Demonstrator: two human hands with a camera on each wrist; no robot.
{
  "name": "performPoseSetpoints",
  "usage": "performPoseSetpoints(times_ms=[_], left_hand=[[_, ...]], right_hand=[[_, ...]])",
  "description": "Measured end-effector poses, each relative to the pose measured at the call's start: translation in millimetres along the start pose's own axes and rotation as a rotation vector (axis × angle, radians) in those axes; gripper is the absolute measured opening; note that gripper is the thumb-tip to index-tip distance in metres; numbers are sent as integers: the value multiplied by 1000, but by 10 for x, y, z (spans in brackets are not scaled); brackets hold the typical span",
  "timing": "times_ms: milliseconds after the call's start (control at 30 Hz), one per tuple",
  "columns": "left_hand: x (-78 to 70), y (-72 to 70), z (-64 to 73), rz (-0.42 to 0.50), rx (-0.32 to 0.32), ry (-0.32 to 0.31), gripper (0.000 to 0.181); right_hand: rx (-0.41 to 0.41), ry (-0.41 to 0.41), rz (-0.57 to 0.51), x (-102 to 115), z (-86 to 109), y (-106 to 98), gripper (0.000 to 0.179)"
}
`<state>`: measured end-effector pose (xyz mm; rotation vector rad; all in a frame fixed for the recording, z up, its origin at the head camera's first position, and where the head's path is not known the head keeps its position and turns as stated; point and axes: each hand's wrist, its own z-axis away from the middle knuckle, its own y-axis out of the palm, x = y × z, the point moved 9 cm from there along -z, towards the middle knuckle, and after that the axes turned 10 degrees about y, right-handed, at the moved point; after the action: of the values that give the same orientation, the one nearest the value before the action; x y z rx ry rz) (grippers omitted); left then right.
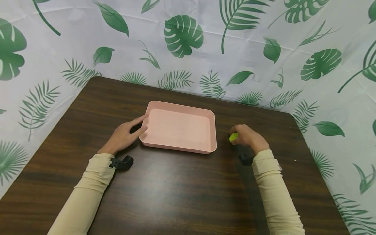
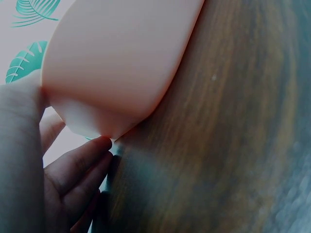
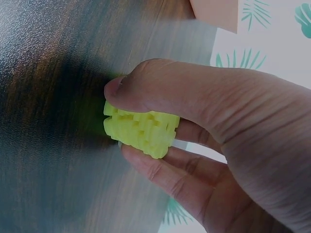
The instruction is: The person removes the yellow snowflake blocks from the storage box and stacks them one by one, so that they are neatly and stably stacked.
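Note:
A shallow pink rectangular tray [image 1: 179, 151] sits on the dark wooden table, its inside bare. At its left end my left hand [image 1: 122, 137] touches the rim, thumb and fingers extended and apart. The left wrist view shows the fingertips [image 2: 103, 143] right at the tray's lower corner. To the right of the tray, my right hand [image 1: 248, 137] pinches a small yellow-green piece [image 3: 141, 131] with a notched, blocky surface between thumb and fingers, close over the table. Its upper part is hidden by the thumb.
The dark wood-grain table [image 1: 176, 195] ends at the back against a white cloth [image 1: 211, 55] printed with green leaves, which also hangs along both sides. Black straps with mounts circle both wrists. A tiny pale speck [image 1: 295, 160] lies right of the right forearm.

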<state>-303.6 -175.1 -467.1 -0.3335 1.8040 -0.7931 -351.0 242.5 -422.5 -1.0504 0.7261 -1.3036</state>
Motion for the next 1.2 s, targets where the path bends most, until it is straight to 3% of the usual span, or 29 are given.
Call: performPoseSetpoints(times_ms=[400, 700, 1200], left_hand=[[-2, 30, 23, 3, -3, 3, 63], [-12, -49, 4, -4, -2, 8, 62], [14, 9, 11, 13, -10, -1, 62]], right_hand=[[6, -7, -43, -34, -9, 78, 33], [-13, -8, -53, -4, -3, 45, 37], [-3, -22, -2, -5, -20, -20, 33]])
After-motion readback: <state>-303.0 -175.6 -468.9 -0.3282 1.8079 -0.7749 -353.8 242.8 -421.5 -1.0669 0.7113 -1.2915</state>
